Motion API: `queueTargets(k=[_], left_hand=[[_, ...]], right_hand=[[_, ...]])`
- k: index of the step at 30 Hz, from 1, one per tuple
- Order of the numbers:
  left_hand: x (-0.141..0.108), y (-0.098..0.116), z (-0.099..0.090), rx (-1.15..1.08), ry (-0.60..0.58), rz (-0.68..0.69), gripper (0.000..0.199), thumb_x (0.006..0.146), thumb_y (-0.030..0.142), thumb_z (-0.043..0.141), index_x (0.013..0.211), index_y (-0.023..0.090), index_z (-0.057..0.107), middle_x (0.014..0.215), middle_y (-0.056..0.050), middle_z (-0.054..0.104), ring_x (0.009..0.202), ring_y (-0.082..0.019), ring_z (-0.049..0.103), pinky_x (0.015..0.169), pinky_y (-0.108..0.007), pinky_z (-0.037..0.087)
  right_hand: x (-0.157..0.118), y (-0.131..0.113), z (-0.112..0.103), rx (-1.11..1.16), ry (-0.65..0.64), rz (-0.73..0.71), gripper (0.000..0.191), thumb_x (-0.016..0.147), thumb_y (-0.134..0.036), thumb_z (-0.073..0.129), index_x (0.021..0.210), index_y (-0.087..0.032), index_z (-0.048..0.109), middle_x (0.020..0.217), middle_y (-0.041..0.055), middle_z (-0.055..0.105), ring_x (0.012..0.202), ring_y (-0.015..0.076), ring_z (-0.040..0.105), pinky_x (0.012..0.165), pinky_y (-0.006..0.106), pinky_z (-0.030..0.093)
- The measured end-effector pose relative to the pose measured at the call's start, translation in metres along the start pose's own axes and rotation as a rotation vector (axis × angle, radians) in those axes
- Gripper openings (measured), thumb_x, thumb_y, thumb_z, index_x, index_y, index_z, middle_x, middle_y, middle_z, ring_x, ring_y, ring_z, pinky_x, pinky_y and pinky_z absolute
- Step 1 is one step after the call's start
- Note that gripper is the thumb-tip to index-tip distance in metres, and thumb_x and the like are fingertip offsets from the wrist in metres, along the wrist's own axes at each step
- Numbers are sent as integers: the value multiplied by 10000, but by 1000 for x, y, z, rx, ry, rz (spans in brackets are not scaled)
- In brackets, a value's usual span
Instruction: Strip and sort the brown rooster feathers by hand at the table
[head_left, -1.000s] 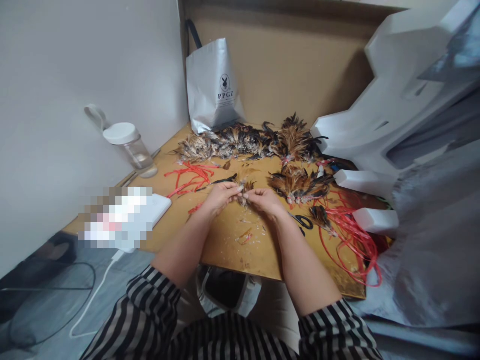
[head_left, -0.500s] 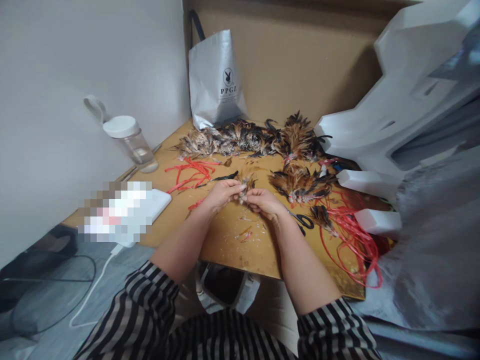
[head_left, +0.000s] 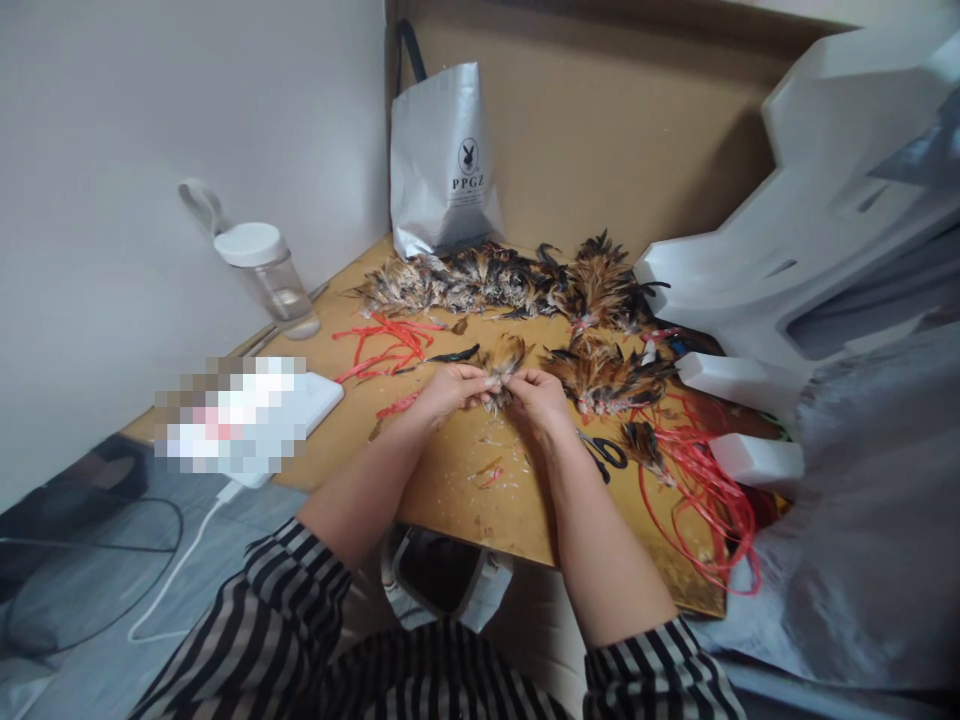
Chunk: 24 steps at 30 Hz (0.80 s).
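A small bunch of brown feathers [head_left: 507,355] is pinched between my two hands above the table. My left hand [head_left: 454,392] grips it from the left, thumb and finger closed at the quill end. From the other side my right hand [head_left: 536,395] holds the same bunch, its fingertips almost meeting the left ones. Just beyond my right hand lies a larger heap of brown and black feathers [head_left: 607,375]. Black-handled scissors [head_left: 609,452] rest partly hidden by my right forearm. A dark feather [head_left: 454,355] lies near my left hand.
Red plastic strips lie at the left [head_left: 390,340] and in a tangle at the right [head_left: 712,490]. A long feather row [head_left: 465,280] stretches before a silver bag [head_left: 442,170]. A clear bottle [head_left: 274,285] and white device [head_left: 319,400] stand left; white foam [head_left: 720,375] juts in right.
The feather bunch now stands more upright and fanned, and its base is turned between my fingers. My right hand has moved up slightly. The whole view has shifted a little.
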<state>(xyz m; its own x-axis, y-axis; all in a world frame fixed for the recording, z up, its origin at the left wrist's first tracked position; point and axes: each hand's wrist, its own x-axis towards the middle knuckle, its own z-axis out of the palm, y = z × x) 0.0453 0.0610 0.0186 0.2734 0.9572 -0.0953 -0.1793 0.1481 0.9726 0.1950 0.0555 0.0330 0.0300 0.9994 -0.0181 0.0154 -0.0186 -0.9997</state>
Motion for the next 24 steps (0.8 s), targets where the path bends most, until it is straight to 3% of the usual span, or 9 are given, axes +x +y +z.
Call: queueTargets(k=[7, 15, 18, 24], left_hand=[[1, -3, 4, 98, 13, 48, 188, 634, 284, 685, 691, 105, 679, 559, -54, 615, 413, -54, 460, 402, -164, 285], [3, -9, 10, 124, 135, 79, 130, 632, 232, 683, 659, 116, 632, 521, -27, 599, 413, -64, 477, 420, -174, 329], [2, -5, 9, 85, 90, 87, 171, 656, 277, 673, 635, 113, 626, 539, -28, 595, 413, -54, 469, 419, -169, 323], [-2, 1, 4, -137, 14, -25, 235, 618, 317, 717, 631, 109, 607, 507, -8, 550, 407, -34, 444, 418, -156, 301]], right_hand=[[1, 3, 4, -69, 59, 2, 236, 548, -354, 644, 535, -172, 495, 404, -58, 443, 377, 60, 330, 408, 203, 258], [1, 7, 9, -191, 132, -39, 187, 574, -305, 614, 513, -166, 504, 425, -49, 449, 397, 64, 325, 398, 204, 240], [1, 6, 7, -90, 83, -31, 246, 583, -355, 636, 519, -171, 487, 410, -56, 425, 382, 59, 310, 391, 206, 233], [1, 0, 1, 195, -32, 33, 313, 571, -387, 688, 553, -179, 455, 394, -73, 401, 353, 48, 307, 382, 196, 216]])
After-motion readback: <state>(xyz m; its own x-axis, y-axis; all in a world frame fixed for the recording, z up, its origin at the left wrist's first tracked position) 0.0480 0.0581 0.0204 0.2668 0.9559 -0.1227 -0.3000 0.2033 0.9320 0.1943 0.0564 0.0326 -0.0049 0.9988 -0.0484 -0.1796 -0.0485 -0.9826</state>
